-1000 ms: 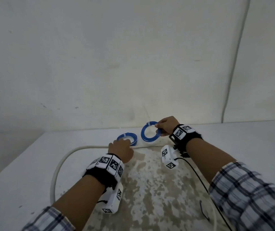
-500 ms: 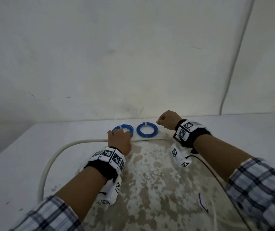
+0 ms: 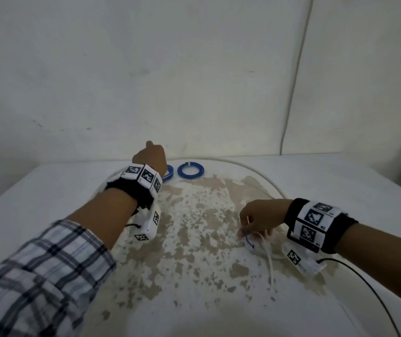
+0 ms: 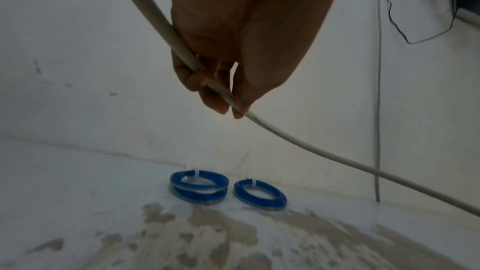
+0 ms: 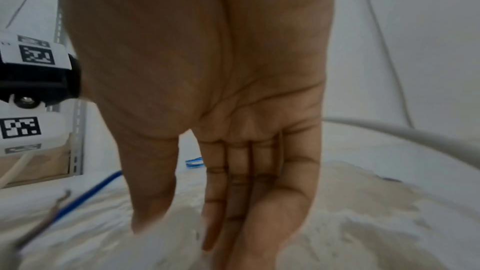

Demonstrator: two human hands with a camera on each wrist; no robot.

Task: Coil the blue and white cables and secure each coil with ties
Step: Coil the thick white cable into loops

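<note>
Two tied blue coils lie flat side by side at the back of the table: the right coil [image 3: 191, 170] [image 4: 259, 192] shows whole, the left coil [image 3: 169, 175] [image 4: 200, 186] is partly behind my left wrist. My left hand [image 3: 150, 156] is raised above them and grips the thick white cable [image 4: 298, 143], which arcs round the table's right side [image 3: 255, 170]. My right hand [image 3: 255, 220] is low at the near right, its straight fingers [image 5: 233, 202] touching loose white ties [image 3: 269, 259] beside a short blue wire [image 3: 249, 239] [image 5: 91, 192].
The white table [image 3: 340, 181] has a worn brownish patch [image 3: 194, 227] in its middle and butts against a pale wall. A thin grey cable [image 3: 294, 76] runs down the wall at the right. A black cord [image 3: 364, 283] trails from my right wrist camera.
My right hand laid the second blue coil flat beside the first, let go and drew back to the ties at the near right. My left hand lifted the white cable off the table.
</note>
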